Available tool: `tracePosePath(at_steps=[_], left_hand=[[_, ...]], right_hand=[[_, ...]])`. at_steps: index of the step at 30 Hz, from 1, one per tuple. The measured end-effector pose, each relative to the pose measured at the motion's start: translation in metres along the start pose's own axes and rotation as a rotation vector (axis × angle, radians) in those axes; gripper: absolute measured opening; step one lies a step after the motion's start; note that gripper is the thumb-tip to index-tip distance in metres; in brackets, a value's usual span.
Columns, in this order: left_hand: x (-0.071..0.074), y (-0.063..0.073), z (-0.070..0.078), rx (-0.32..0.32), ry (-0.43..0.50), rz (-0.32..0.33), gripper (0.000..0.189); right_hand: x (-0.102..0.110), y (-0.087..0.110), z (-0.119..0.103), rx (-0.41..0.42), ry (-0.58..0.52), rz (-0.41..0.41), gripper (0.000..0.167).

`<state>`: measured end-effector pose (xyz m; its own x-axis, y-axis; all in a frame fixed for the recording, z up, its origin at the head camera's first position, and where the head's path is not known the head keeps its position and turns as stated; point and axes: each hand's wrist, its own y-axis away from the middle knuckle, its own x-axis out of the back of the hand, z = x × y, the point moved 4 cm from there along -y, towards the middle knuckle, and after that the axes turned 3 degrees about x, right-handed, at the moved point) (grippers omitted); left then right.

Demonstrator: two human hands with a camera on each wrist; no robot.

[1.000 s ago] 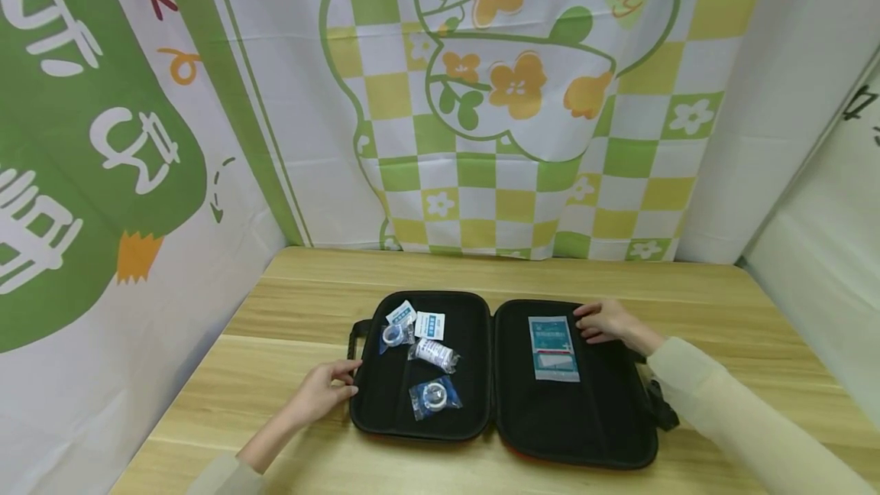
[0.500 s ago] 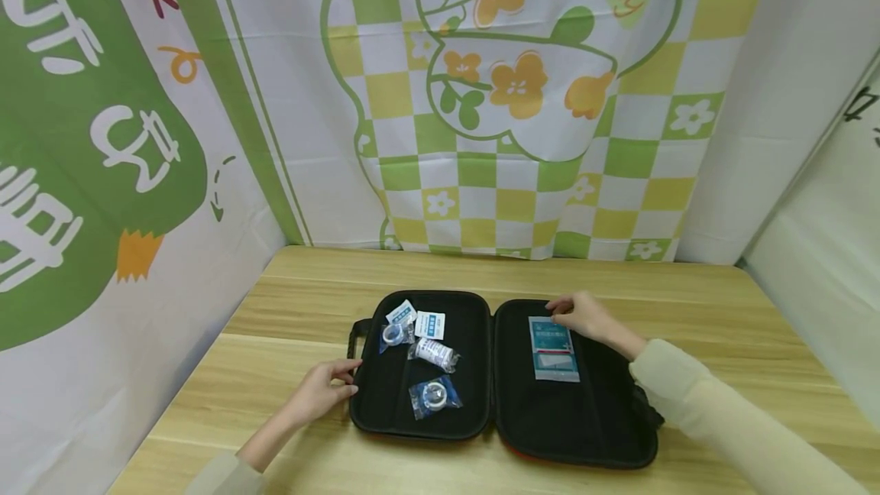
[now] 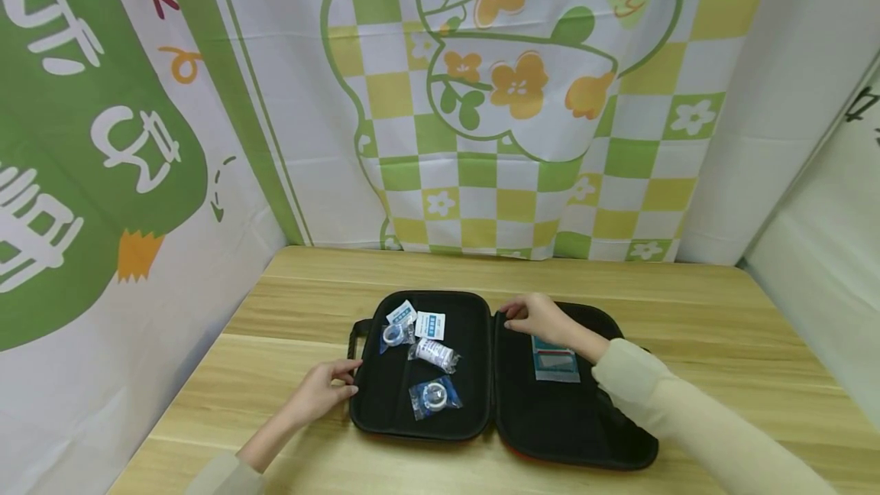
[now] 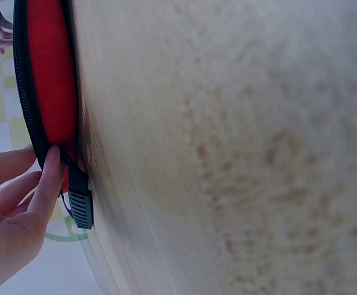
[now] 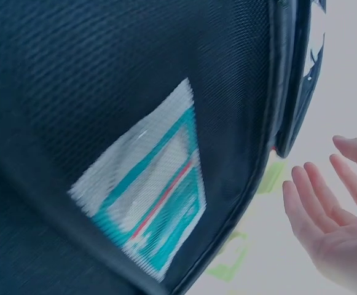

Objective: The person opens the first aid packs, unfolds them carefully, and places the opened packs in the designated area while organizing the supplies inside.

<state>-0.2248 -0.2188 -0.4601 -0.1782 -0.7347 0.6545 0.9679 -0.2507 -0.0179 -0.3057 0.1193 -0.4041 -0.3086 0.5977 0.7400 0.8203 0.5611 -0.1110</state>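
An unzipped black-lined case (image 3: 392, 411) with a red outer shell lies flat, its two halves spread. At its left side, my left hand (image 3: 323, 393) pinches the rim near the carry handle; the left wrist view shows a fingertip against the red wall (image 4: 52, 80). Over the top inner corner of the right half is my right hand (image 3: 543, 319), fingers loosely bent, holding nothing. Beneath it, partly covered, lies a teal and white packet (image 3: 557, 367). The left half holds a wrapped bandage roll (image 3: 436, 355), two bagged tape rolls (image 3: 435, 396) and two small white-blue sachets (image 3: 430, 325).
The case rests on a light wooden table (image 3: 309, 281). A black handle (image 3: 355, 331) sticks out at its left. Behind the table hangs a green, yellow and white patterned cloth (image 3: 474, 205), with more cloth on both sides.
My right hand has moved left along the top of the case's right half, from its far corner to near the hinge, passing over the teal packet. My left hand stays put.
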Motion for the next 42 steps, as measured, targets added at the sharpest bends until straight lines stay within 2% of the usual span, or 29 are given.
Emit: tracePosePath(at_steps=[13, 23, 32, 36, 37, 38, 40, 42], left_hand=[[0.0, 0.0, 0.0, -0.008, 0.001, -0.001, 0.039], [0.0, 0.001, 0.0, -0.009, 0.0, -0.001, 0.04], [0.001, 0.002, 0.004, -0.02, 0.017, -0.001, 0.04], [0.001, 0.003, 0.0, -0.08, 0.052, 0.016, 0.04], [0.0, 0.001, -0.005, -0.136, 0.062, 0.021, 0.04], [0.0, 0.001, -0.006, -0.151, 0.07, 0.023, 0.04], [0.0, 0.002, -0.007, -0.173, 0.078, 0.026, 0.04], [0.0, 0.002, -0.006, -0.145, 0.08, 0.019, 0.04]], right_hand=[[-0.028, -0.022, -0.03, 0.13, -0.022, -0.143, 0.029], [-0.052, -0.033, -0.041, 0.144, -0.074, -0.294, 0.044], [-0.069, -0.042, -0.043, 0.131, -0.052, -0.389, 0.055], [-0.077, -0.045, -0.044, 0.117, -0.065, -0.414, 0.058], [-0.078, -0.046, -0.045, 0.11, -0.067, -0.418, 0.059], [-0.08, -0.046, -0.045, 0.105, -0.07, -0.424, 0.06], [-0.083, -0.047, -0.045, 0.096, -0.072, -0.435, 0.062], [-0.086, -0.048, -0.046, 0.088, -0.066, -0.439, 0.063]])
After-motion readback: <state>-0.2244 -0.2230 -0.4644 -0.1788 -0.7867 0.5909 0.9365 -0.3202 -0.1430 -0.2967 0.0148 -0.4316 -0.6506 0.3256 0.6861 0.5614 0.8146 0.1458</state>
